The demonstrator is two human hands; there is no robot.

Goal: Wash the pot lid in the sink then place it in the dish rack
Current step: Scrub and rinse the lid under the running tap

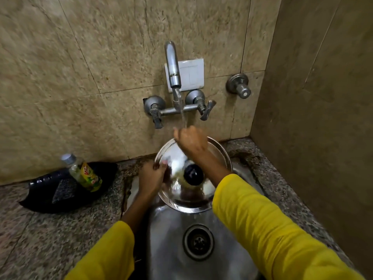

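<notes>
A shiny steel pot lid [177,197] with a black knob [193,174] is held tilted over the steel sink [165,235], knob side toward me. My left hand [150,178] grips its left rim. My right hand [190,141] lies across the lid's far top edge, fingers loosely bent, under the running water. Water streams from the wall tap [173,65] onto that hand and the lid. The dish rack is out of view.
A dish soap bottle [83,172] leans in a black tray [60,190] with a scrubber on the granite counter [40,235] at left. Tap handles [205,110] and a separate valve [239,85] stick out of the tiled wall. A side wall closes in the right.
</notes>
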